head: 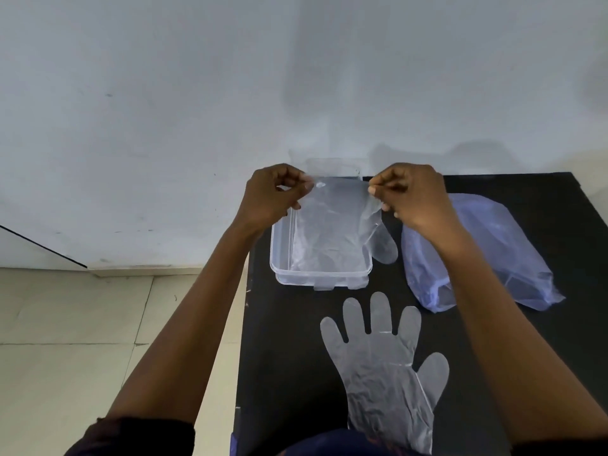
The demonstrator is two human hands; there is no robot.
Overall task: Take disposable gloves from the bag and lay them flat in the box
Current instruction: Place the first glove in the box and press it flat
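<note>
- Left hand, right hand: my fingers pinch one clear glove by its cuff corners, hanging into the box.
- Second glove: flat on the black table.
- Bag: right of the box.

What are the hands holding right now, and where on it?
Both hands, left and right, pinch one clear disposable glove by its cuff corners, above the box.

A plain indoor room, most likely in a home, though nothing settles it. A bare, pale wall with a few scuffs fills the far side, meeting a floor of large beige tiles along a low skirting. Against the wall stands a small black surface, matte and unmarked. No machines, shelves or signs of a shop or lab show.
</note>
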